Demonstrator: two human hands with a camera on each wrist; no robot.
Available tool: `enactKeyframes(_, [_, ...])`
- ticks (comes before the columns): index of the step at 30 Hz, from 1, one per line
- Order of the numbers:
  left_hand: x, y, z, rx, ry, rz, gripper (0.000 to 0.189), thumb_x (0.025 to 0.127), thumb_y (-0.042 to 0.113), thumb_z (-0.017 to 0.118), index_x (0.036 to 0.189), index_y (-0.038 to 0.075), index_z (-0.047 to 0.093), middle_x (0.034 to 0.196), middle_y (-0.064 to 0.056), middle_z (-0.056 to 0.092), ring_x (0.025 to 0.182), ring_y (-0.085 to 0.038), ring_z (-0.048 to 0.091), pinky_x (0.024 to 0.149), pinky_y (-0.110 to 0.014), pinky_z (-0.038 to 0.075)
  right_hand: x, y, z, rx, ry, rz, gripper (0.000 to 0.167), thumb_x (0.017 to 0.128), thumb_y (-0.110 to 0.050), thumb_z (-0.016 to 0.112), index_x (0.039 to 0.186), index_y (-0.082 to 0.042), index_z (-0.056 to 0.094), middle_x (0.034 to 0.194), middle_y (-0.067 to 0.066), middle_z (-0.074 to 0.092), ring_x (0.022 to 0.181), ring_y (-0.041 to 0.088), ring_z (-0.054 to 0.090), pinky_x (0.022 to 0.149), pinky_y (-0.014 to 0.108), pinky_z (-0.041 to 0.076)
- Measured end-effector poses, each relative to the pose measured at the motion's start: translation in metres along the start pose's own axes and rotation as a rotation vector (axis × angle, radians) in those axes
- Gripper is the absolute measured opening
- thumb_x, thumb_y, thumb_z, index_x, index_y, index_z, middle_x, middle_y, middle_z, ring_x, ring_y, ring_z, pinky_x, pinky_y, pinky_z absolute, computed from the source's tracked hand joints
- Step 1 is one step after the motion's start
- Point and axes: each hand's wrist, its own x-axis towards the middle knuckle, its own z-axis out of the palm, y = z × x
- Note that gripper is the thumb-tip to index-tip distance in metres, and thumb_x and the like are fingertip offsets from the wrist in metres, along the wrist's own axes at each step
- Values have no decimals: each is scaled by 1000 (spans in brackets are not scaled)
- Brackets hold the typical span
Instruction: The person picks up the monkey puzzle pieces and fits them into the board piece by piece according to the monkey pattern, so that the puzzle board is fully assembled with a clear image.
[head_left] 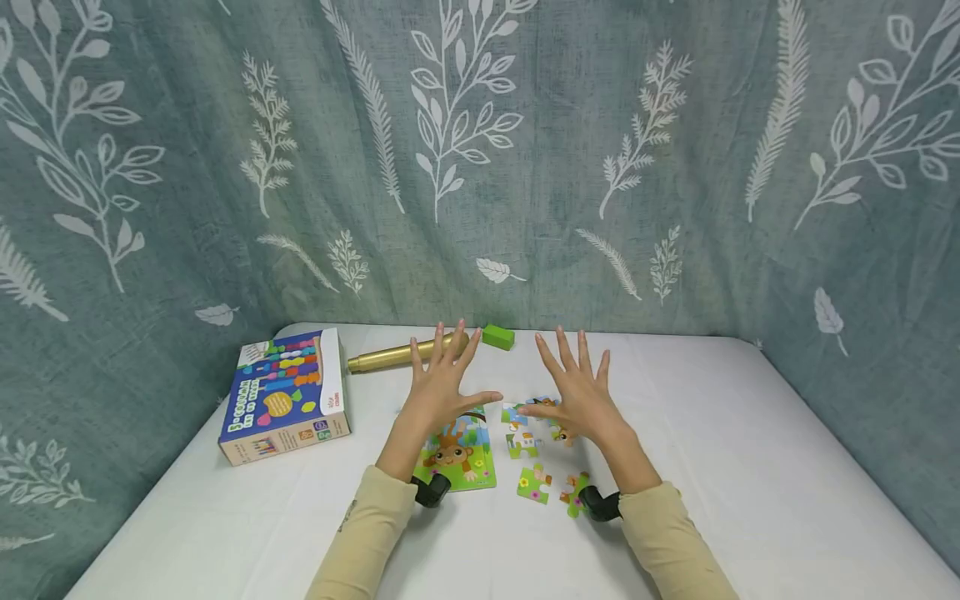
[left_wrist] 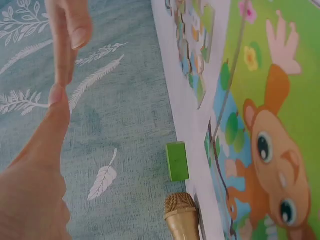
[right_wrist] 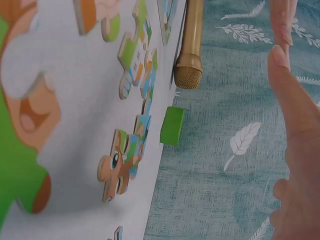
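Observation:
Both hands are raised over the table with fingers spread, holding nothing. The left hand (head_left: 438, 392) is above a jigsaw board with a monkey picture (head_left: 453, 458), overlapping its upper part in the head view. My right hand (head_left: 581, 400) hovers over loose jigsaw pieces and hides some of them. Several pieces lie right of the board, among them a green flower piece (head_left: 534, 484), a piece with a house-like print (head_left: 522, 443) and a piece close by the right wrist (head_left: 576, 493). In the right wrist view, a piece with the monkey's eye (right_wrist: 116, 162) shows clearly.
A blue toy box (head_left: 285, 392) stands at the left of the white table (head_left: 720, 467). Behind the left hand lies a gold microphone (head_left: 386, 357), with a green block (head_left: 498, 337) at its right, near the back edge. A patterned curtain (head_left: 555, 167) surrounds the table's back and sides.

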Motion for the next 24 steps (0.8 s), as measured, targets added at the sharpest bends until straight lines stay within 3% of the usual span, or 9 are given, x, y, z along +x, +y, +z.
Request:
enactKeyframes(6, [-5, -11, -5, 16, -69, -2, 104, 78, 79, 49, 155, 29, 0, 160, 1, -11, 143, -27, -20, 108, -62, -16, 2, -7, 2, -6, -23, -22, 110, 75, -63, 71, 156, -18, 12, 160, 17, -4, 142, 44, -15, 104, 74, -6])
enactKeyframes(13, [-23, -30, -12, -13, -119, -2, 102, 80, 74, 54, 156, 24, 8, 160, 1, -12, 143, -27, -19, 106, -58, -23, 1, -21, 5, 2, -36, -64, 110, 74, -59, 74, 156, -16, 15, 160, 18, 0, 142, 45, -13, 104, 74, -6])
enactKeyframes(21, [-49, -55, -27, -129, -142, 97, 108, 81, 63, 65, 156, 19, 2, 161, -4, -7, 145, -30, -14, 106, -63, -19, 9, -32, 9, 1, -83, -150, 109, 73, -61, 73, 156, -18, 18, 161, 14, 2, 143, 41, -12, 105, 71, -9])
enactKeyframes(24, [-61, -62, -32, -206, -190, 128, 112, 80, 58, 70, 156, 15, 0, 161, -5, -5, 145, -31, -12, 106, -62, -20, 11, -35, 10, 3, -127, -191, 108, 74, -60, 73, 156, -17, 18, 160, 15, 3, 143, 41, -12, 106, 71, -8])
